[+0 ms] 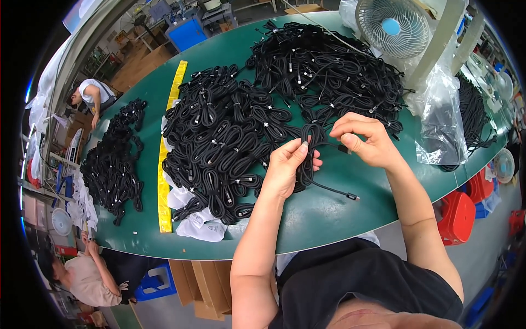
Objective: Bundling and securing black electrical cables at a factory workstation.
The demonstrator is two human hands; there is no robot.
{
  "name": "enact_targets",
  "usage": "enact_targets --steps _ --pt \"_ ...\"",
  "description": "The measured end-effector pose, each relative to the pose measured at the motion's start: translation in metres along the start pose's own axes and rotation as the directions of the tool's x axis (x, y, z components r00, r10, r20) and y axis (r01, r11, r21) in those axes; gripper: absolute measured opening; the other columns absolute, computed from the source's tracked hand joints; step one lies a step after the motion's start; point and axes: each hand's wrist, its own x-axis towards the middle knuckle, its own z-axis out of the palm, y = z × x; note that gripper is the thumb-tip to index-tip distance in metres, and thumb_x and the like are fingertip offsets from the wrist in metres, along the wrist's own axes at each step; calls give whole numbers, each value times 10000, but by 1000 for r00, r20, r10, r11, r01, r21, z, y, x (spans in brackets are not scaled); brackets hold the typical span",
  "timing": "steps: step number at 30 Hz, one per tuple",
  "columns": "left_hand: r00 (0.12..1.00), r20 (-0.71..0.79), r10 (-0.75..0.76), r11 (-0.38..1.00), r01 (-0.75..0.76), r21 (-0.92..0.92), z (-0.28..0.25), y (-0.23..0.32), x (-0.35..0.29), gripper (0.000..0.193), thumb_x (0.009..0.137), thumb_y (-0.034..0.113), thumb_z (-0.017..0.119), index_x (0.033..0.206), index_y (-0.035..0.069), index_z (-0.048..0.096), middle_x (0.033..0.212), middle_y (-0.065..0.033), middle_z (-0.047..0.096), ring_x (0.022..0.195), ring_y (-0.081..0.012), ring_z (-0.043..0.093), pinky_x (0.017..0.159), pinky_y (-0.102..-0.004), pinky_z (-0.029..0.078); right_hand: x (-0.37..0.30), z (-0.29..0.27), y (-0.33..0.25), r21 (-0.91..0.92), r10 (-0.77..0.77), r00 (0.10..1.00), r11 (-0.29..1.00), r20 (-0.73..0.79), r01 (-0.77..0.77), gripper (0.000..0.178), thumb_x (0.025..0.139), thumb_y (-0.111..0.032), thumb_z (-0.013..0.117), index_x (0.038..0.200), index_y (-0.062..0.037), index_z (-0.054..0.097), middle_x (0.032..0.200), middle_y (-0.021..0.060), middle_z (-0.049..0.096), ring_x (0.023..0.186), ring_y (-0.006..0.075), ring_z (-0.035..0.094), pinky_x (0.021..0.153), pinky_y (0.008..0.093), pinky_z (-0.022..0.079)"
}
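Observation:
My left hand (pixel 289 164) is closed around a looped bundle of black cable (pixel 310 137), raised over the green table (pixel 246 241). One plug end (pixel 352 196) of this cable hangs toward me. The other end (pixel 343 148) sticks out to the right, close under the thumb of my right hand (pixel 368 140). That hand is bent, its thumb and forefinger apart; nothing shows between their tips. Left of my hands lies a big heap of coiled black cables (pixel 219 137), some bound with pale ties. Behind them is a second heap of black cables (pixel 329 66).
A yellow strip (pixel 171 148) divides the heap from more cables (pixel 115 159) on the left. White bags (pixel 201 226) lie at its near end. A fan (pixel 392 27), a post (pixel 435 49) and clear plastic (pixel 442 131) stand right. Two people sit or lean at left; red stools (pixel 456 219) stand right.

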Motion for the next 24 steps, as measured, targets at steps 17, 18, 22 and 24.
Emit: enact_targets --steps 17,18,22,24 --pt "990 99 -96 995 100 -29 -3 -7 -1 275 903 183 502 1051 -44 554 831 -115 619 691 -174 625 621 -291 546 -3 21 7 -692 -200 948 649 248 317 174 627 -50 627 787 -35 560 758 64 491 721 235 488 630 336 394" --pt "985 119 -125 992 123 24 -2 -8 -1 264 906 180 500 1039 -40 557 824 -105 613 687 -167 618 624 -293 544 -4 26 6 -680 -209 933 641 292 356 218 594 -17 621 797 -28 542 755 67 479 701 242 481 626 340 390" --pt "997 57 -60 998 59 22 -1 -7 -1 257 910 191 491 990 -37 580 801 -104 623 665 -154 615 616 -279 540 -4 32 11 -701 -253 931 612 264 365 217 598 -25 616 800 -41 540 766 59 481 709 236 481 642 341 392" --pt "998 43 -46 999 46 -4 -6 -1 0 263 908 198 495 994 -36 580 806 -102 623 660 -152 614 614 -279 539 2 28 8 -737 -330 930 587 161 336 226 581 -102 615 788 -41 549 767 62 484 736 229 482 646 337 391"
